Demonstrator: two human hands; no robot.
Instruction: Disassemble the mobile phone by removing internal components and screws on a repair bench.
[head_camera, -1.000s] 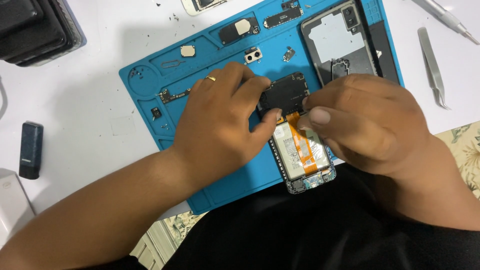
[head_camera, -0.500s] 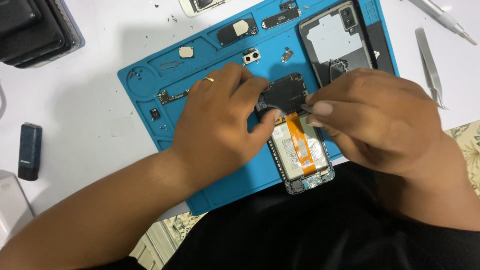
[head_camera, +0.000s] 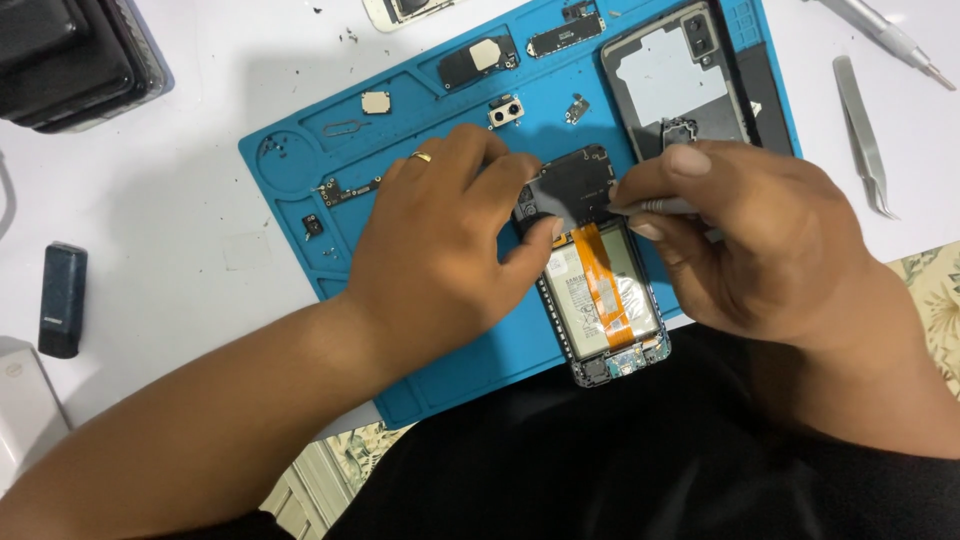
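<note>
An opened phone (head_camera: 600, 290) lies on a blue repair mat (head_camera: 400, 150), its white battery and orange flex cable showing. My left hand (head_camera: 450, 240), with a ring on one finger, rests on the phone's left side, its fingers pressing on the black cover at the phone's top end. My right hand (head_camera: 760, 240) pinches a thin grey metal tool (head_camera: 655, 206) whose tip touches the right edge of that black cover.
Small phone parts lie on the mat: a camera module (head_camera: 503, 110), small boards (head_camera: 480, 58), a phone frame (head_camera: 680, 75). Tweezers (head_camera: 863, 130) lie on the white table to the right, a dark small block (head_camera: 62, 298) to the left, a black case (head_camera: 70, 55) at top left.
The right hand has shifted up and to the right along the phone, uncovering more of the battery and orange cable. The left hand stays put.
</note>
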